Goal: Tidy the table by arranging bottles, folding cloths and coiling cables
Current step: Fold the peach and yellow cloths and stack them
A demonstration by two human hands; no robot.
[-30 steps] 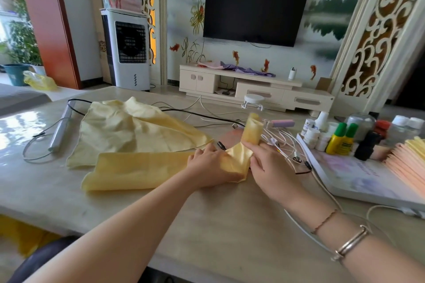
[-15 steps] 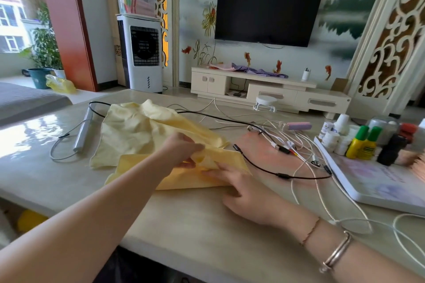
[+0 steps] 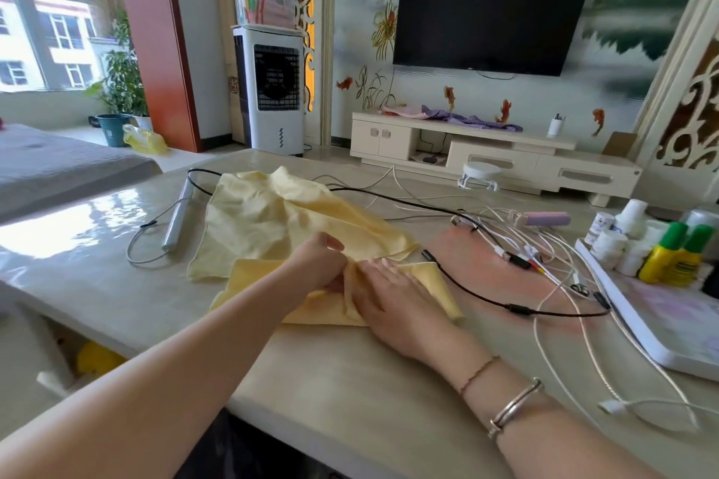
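Near edge of the pale marbled stone worktop [image 3: 350, 393]: two bare forearms enter from the bottom, both cut off by the frame. The right wrist carries a thin cord bracelet and a silver bangle [image 3: 515, 402].

Right hand [image 3: 393, 297]: laid flat, palm down, fingers extended, pressing the folded pale yellow cloth [image 3: 432, 286] against the worktop; nothing enclosed in its grip.

Left hand [image 3: 317, 264]: fingers curled together, grip pinched on a ridge of the same cloth just beside the right hand. Fingertips hidden in the fabric.

A second, crumpled pale yellow cloth [image 3: 272, 222] lies just behind, overlapping the folded one; where one ends and the other begins is hard to make out under the hands.

Black cable with inline block [image 3: 517, 309]: loops right of the folded cloth, its plug end touching the cloth's far right corner; the far run crosses the crumpled cloth.

Tangle of white cables [image 3: 560, 268]: right of centre, trailing to the near right edge, individual leads not separable.

White tray with floral print [image 3: 638, 319]: right edge, partly cut off.

Two yellow bottles with green caps [image 3: 675, 259] and several small white bottles [image 3: 618, 241]: far end of the tray, labels illegible.

Small lilac cylinder [image 3: 544, 219]: beyond the white cables.

Silver-grey slim bar device [image 3: 177, 220]: left of the crumpled cloth, grey cord attached.
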